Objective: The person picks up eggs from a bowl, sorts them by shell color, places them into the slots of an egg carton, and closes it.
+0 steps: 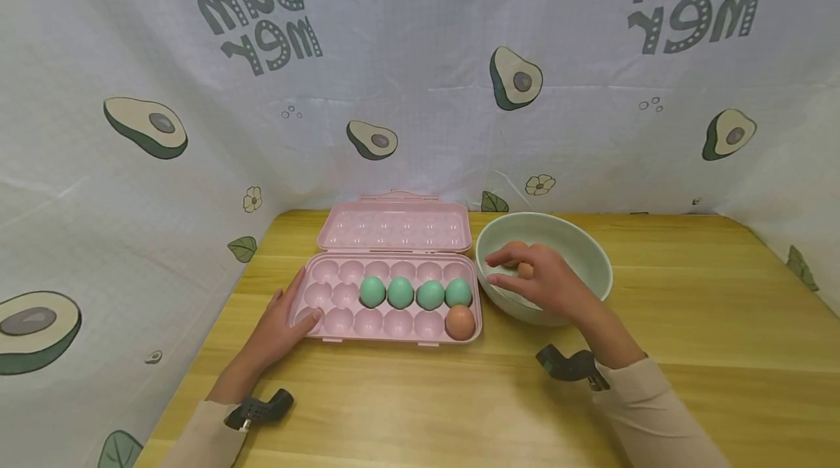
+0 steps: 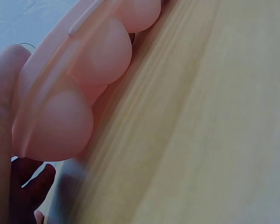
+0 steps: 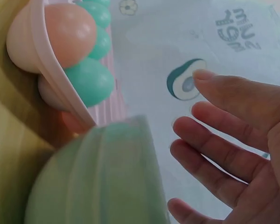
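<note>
Head view showed a pink egg tray (image 1: 369, 322) lying on the wooden table (image 1: 420, 402), its lid (image 1: 394, 227) folded open behind it. At the tray's front left corner the left hand (image 1: 282, 326) gripped it, the thumb over the rim and the fingers along the outer side. Just right of the tray, over a pale green bowl (image 1: 571, 235), the right hand (image 1: 541, 278) was well open, thumb and fingers apart and bare of any object. Four green eggs (image 1: 400, 293) filled the right part of the tray's middle row, and one brown egg (image 1: 460, 322) sat at the right end of its front row.

Brown eggs (image 1: 525, 270) in the bowl were partly covered by the right hand, so their number could not be told. Whether bowl and tray touched could not be told either. The left wrist view was dim; it cut off most of the left hand and showed the tray from outside, its rounded cups in shadow. In the right wrist view, the bowl hid part of the tray.
</note>
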A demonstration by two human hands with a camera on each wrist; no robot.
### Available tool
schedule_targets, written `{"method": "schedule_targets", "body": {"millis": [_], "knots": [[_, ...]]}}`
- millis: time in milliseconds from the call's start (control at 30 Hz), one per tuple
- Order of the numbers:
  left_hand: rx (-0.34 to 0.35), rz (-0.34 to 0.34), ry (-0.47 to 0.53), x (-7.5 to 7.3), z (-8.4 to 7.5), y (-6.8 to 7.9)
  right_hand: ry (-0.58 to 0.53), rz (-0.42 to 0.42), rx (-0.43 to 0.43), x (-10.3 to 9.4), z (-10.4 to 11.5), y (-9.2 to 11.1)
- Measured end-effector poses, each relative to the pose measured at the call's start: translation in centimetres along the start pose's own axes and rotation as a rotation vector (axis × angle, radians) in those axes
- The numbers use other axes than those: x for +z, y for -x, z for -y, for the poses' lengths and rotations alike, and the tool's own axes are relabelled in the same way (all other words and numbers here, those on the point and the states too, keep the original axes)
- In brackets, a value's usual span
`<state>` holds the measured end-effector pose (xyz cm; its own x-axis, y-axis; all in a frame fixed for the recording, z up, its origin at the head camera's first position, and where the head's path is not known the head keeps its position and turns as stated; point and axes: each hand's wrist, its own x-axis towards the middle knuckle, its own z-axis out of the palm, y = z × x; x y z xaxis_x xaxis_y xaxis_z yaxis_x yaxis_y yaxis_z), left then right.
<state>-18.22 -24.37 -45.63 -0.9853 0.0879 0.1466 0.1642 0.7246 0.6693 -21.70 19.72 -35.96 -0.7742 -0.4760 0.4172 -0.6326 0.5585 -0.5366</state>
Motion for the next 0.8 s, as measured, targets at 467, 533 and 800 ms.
{"method": "schedule_targets", "body": {"millis": [467, 533, 800], "knots": [[0.022, -0.011, 0.008, -0.1, 0.2, 0.0, -0.043, 0.004, 0.205, -1.9, -1.1, 0.4], [0.036, -0.014, 0.013, -0.1, 0.2, 0.0, -0.061, 0.008, 0.226, -2.2, -1.1, 0.4], [0.079, -0.021, 0.038, 0.0, 0.3, -0.2, -0.038, -0.032, 0.229, -3.0, -1.6, 0.8]]}}
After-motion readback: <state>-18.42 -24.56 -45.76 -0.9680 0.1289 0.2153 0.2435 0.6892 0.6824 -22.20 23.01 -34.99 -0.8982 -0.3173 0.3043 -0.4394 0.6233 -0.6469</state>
